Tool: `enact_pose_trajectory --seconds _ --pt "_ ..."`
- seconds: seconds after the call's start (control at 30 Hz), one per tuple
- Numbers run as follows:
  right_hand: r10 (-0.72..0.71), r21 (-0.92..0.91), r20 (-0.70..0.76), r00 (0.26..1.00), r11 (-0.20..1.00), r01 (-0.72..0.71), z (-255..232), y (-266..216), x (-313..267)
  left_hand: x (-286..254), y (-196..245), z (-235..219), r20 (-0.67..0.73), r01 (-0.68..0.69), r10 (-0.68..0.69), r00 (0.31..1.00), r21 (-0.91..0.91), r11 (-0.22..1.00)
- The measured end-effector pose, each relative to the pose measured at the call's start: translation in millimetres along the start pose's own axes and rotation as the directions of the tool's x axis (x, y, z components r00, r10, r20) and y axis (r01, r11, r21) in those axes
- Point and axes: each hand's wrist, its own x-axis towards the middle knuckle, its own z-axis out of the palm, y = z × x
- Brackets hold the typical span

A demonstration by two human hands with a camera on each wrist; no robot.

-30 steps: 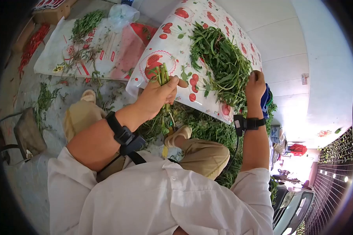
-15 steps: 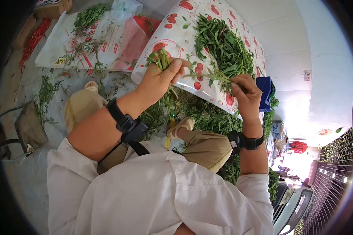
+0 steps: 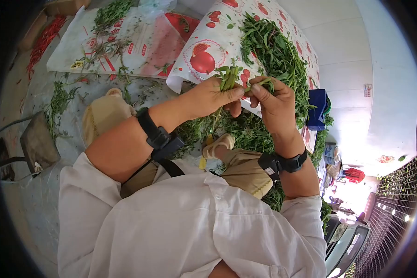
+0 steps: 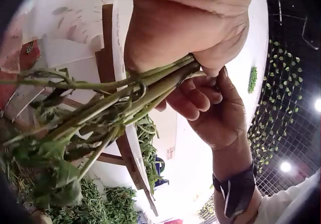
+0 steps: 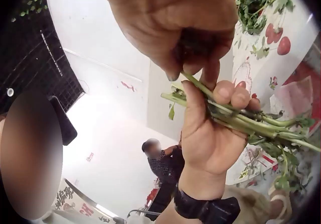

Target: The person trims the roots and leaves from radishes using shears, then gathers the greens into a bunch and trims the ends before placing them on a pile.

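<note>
My left hand [image 3: 211, 96] grips a bunch of green stems [image 3: 229, 79] above the near edge of the patterned table. Touching it, my right hand [image 3: 279, 105] pinches a thin leafy sprig [image 3: 267, 85]. In the left wrist view, leafy stems [image 4: 95, 106] trail out from under my left hand [image 4: 185, 28], with my right hand [image 4: 220, 118] close by. The right wrist view has the fingertips of my right hand [image 5: 175, 23] on a stem at the cut ends of the bunch [image 5: 261, 126], which lies across my left hand [image 5: 210, 143].
A large pile of greens [image 3: 275, 51] lies on the patterned cloth [image 3: 180, 69]. More greens cover the floor below. A white and red sack [image 3: 125, 51] with scraps is at the left, a blue container [image 3: 316, 110] at the right. A seated person [image 5: 158, 159] shows in the background.
My right hand has come away from the pile with a sprig and moved left to meet my left hand. My left hand has moved right, still gripping the bunch.
</note>
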Motion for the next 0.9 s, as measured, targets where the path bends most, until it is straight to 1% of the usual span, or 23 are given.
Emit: enact_pose_trajectory --seconds 0.03,0.13,0.23,0.33,0.43,0.53,0.63,0.73,0.83,0.9 --pt "-0.018 0.016 0.0 1.0 1.0 0.018 1.1 -0.1 0.4 -0.5 4.1 -0.1 0.004 0.022 -0.022 1.0 -0.015 1.0" --pt "-0.106 -0.265 0.025 0.994 0.958 0.108 10.1 -9.6 -2.5 0.2 -1.8 -7.4 0.055 0.092 -0.091 0.994 -0.013 0.996" --pt "-0.145 -0.385 0.099 0.984 0.907 0.172 9.8 -3.3 0.0 -2.4 -2.9 -1.4 0.032 0.047 -0.045 0.999 -0.095 0.994" --pt "-0.176 -0.345 0.122 0.977 0.915 0.208 12.1 -1.7 0.8 -2.3 -3.9 -3.9 0.077 0.051 -0.04 0.996 -0.141 0.989" --pt "-0.121 -0.42 0.202 0.972 0.886 0.198 12.8 -8.1 -1.0 -2.0 -2.9 -7.6 0.171 0.069 -0.066 0.983 -0.015 0.997" --pt "-0.203 -0.451 0.226 0.953 0.845 0.287 16.9 -6.1 -0.6 -2.7 -5.4 -6.3 0.19 0.093 -0.078 0.979 -0.067 0.993" --pt "-0.218 -0.492 0.221 0.951 0.817 0.302 18.7 -5.3 -1.0 -2.9 -5.1 -6.2 0.17 0.11 -0.099 0.98 -0.055 0.992" --pt "-0.136 -0.465 0.204 0.969 0.858 0.219 19.3 -5.7 -0.1 -3.7 -4.9 -5.9 0.159 0.144 -0.133 0.978 -0.058 0.988" --pt "-0.204 -0.467 0.214 0.955 0.838 0.283 19.8 -3.5 0.7 -4.1 -7.6 -7.6 0.171 0.193 -0.175 0.97 -0.094 0.977" --pt "-0.242 -0.467 0.214 0.947 0.826 0.316 18.2 1.9 2.0 -3.8 -9.0 -5.4 0.149 0.189 -0.172 0.974 -0.11 0.976"
